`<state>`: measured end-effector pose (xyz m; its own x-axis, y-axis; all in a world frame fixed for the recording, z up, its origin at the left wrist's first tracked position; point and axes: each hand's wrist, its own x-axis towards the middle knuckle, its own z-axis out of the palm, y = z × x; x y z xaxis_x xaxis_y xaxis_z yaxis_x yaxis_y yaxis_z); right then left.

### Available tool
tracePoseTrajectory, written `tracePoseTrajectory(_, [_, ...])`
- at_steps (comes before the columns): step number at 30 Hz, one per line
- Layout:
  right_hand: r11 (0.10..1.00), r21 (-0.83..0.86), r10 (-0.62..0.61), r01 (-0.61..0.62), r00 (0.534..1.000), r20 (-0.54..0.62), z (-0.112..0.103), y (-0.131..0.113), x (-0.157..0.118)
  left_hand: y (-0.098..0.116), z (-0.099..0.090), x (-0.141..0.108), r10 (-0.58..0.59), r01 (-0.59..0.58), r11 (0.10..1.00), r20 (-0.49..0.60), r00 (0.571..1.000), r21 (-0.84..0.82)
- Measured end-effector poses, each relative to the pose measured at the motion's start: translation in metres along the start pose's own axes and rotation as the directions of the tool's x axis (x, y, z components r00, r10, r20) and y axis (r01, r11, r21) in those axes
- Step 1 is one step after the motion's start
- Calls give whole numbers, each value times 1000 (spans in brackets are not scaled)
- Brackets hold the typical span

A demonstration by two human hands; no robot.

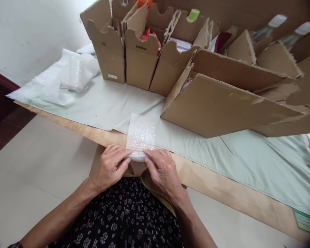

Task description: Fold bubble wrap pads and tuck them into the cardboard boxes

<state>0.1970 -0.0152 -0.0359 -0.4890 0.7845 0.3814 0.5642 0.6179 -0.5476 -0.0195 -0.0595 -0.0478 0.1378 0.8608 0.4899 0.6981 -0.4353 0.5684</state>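
Note:
A narrow strip of clear bubble wrap [141, 132] lies across the table's front edge, its near end rolled or folded into a thick bundle. My left hand [111, 163] pinches the left end of that bundle between thumb and fingers. At its right end, my right hand [162, 168] grips the same bundle in a like pinch. The far end of the strip rests flat on the pale green cloth. Whether anything is inside the roll cannot be seen.
Cardboard boxes [142, 74] with various packets stand along the back, and a large one [222, 106] reaches toward the right front. More bubble wrap [77, 72] is heaped at the left. Pale green cloth [100, 103] covers the wooden table [222, 186].

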Motion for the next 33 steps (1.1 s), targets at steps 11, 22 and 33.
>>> tracePoseTrajectory(11, [983, -154, -93, 94, 996, 18, 12, 8, 2, -5, 11, 20, -214, 219, 973, -58, 975, 77])
tracePoseTrajectory(22, [992, -129, -22, 12, 997, -76, 4, -2, -3, -5, 8, 10, -174, 177, 980, -42, 984, 90])
tracePoseTrajectory(33, [969, 196, 146, -149, 989, 32, 17, -5, 17, 20, 4, -6, -674, 562, 604, 14, 739, -565])
